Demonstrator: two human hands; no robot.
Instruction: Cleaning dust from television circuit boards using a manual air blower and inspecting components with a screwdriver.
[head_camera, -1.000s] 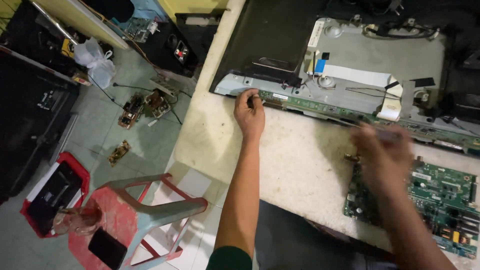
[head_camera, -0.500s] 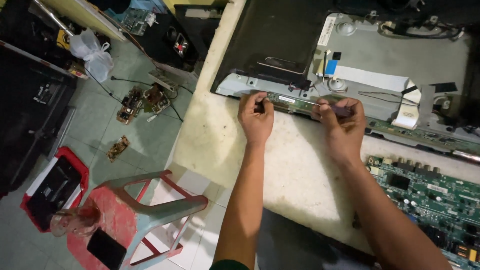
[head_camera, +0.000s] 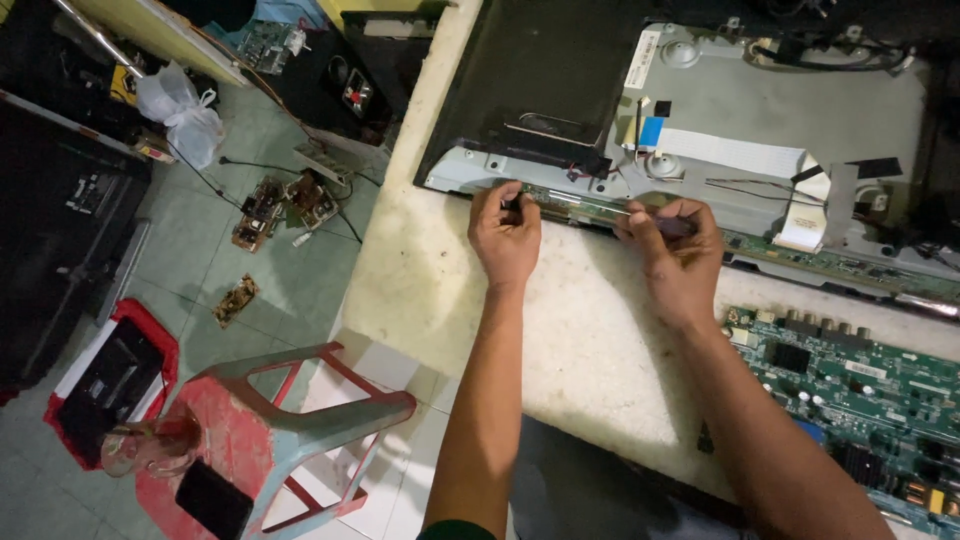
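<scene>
Green circuit strip (head_camera: 580, 208) lies pinched between left hand (head_camera: 506, 232) and right hand (head_camera: 676, 250).

Materials on our bench.
We see a matt grey metal chassis (head_camera: 800, 110), a glossy green circuit board (head_camera: 860, 390), and a rough, stained worktop (head_camera: 590, 340).

left hand (head_camera: 506, 235): fingers curled, palm down | right hand (head_camera: 676, 252): fingers pinched
</scene>
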